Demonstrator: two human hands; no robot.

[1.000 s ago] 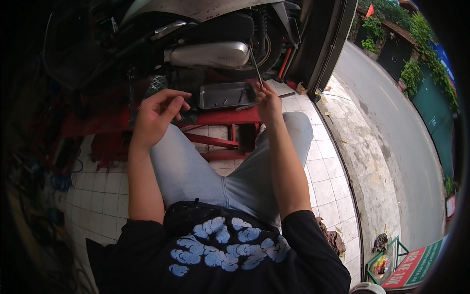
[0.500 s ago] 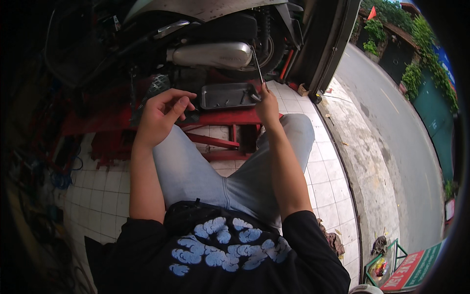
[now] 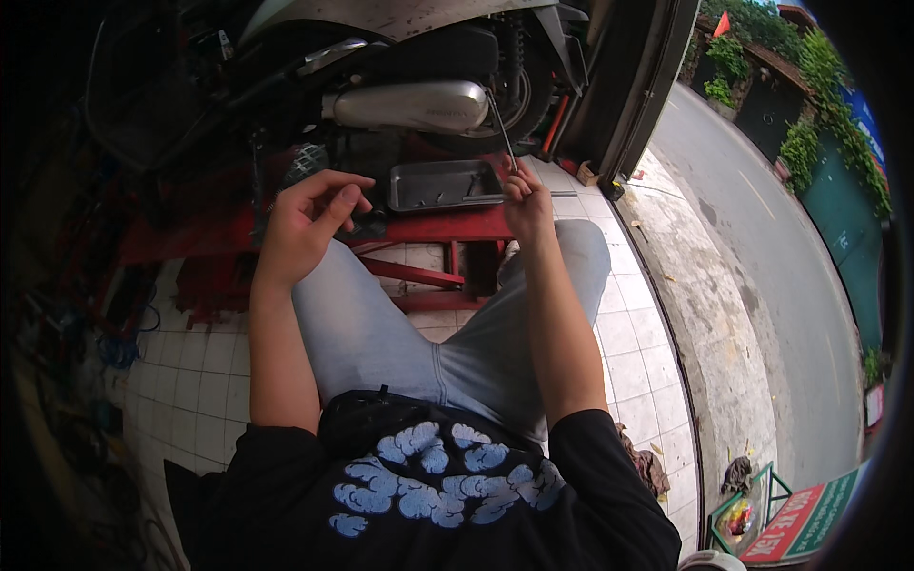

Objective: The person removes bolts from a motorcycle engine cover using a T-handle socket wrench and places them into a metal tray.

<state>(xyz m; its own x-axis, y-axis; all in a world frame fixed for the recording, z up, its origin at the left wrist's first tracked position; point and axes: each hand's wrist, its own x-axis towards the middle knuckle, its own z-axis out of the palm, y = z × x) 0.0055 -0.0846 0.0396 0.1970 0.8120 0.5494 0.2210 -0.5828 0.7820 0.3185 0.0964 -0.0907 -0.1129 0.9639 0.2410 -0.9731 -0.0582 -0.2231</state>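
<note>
The person's right hand [image 3: 526,197] is closing its fingers around the lower end of a long thin metal rod [image 3: 499,127], which is slanting up toward the silver oval exhaust muffler [image 3: 411,105] of the scooter. The left hand [image 3: 307,224] is curling loosely, fingers half bent, thumb and fingertips pinching together; whether anything small is sitting between them I cannot tell. Between the two hands a shallow rectangular grey metal tray [image 3: 444,184] is resting on the red steel lift stand [image 3: 433,228], with small parts lying inside. The person is sitting on the white tiled floor [image 3: 190,381], knees in light grey trousers [image 3: 400,333] pointing toward the stand. To the right, a concrete kerb [image 3: 705,314] is bordering the road.
</note>
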